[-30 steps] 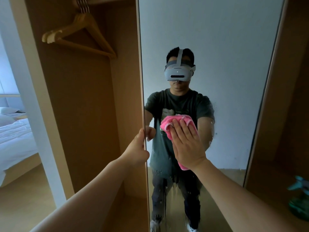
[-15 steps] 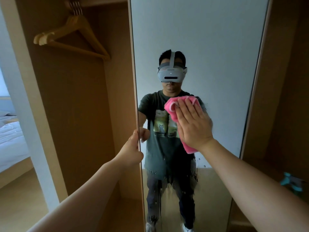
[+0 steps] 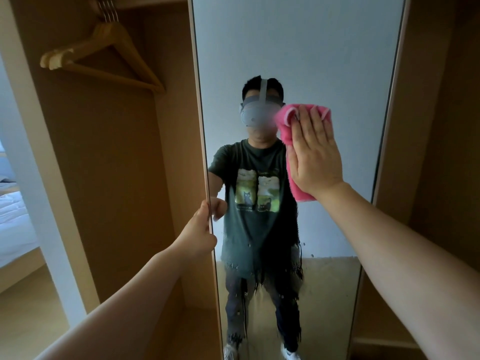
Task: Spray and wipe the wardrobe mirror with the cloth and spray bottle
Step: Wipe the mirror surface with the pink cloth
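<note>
The cloth [image 3: 285, 128] is pressed to the upper mirror [image 3: 324, 61] by the flat, straight-fingered right hand [image 3: 315, 157], the mirror's edge is gripped by the left hand [image 3: 198, 235], and spraying seems done, though drips [image 3: 259, 281] lower down are yet to be wiped.

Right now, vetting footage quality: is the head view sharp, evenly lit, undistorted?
Head view: largely sharp; the wide angle bows and splays the mirror edges; the wardrobe at right is dim; droplets low on the mirror break up the reflection; the cloth under the right hand is crisp.
</note>
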`<state>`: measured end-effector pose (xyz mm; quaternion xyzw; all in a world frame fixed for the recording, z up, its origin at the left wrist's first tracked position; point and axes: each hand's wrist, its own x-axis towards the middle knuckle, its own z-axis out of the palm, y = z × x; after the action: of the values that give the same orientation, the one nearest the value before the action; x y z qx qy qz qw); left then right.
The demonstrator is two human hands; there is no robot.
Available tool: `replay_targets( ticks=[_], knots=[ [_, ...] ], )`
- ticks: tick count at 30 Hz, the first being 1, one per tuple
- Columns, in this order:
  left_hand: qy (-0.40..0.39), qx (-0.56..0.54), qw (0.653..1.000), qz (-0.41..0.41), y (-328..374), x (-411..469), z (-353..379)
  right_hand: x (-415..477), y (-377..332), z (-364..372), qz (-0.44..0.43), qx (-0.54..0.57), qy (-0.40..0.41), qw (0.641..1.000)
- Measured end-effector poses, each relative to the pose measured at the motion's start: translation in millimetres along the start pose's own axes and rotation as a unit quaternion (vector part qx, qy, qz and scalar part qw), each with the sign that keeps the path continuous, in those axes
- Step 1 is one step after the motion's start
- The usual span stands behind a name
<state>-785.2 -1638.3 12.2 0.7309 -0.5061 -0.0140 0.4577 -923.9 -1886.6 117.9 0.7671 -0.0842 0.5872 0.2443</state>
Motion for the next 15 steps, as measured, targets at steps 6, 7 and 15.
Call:
replay_targets(
  ticks=[6, 7, 15],
  knots=[
    [0.013, -0.002, 1.0, 0.0, 5, -2, 0, -17, -2, 3, 0.016, 0.005, -0.018, 1.0],
    [0.015, 0.0, 1.0, -0.003, 6, -2, 1, -22, -2, 4, 0.021, 0.006, -0.023, 0.999],
    [0.022, 0.001, 1.0, -0.011, 11, -5, 1, -85, -16, 9, 0.061, 0.022, -0.057, 0.996]
  ],
)
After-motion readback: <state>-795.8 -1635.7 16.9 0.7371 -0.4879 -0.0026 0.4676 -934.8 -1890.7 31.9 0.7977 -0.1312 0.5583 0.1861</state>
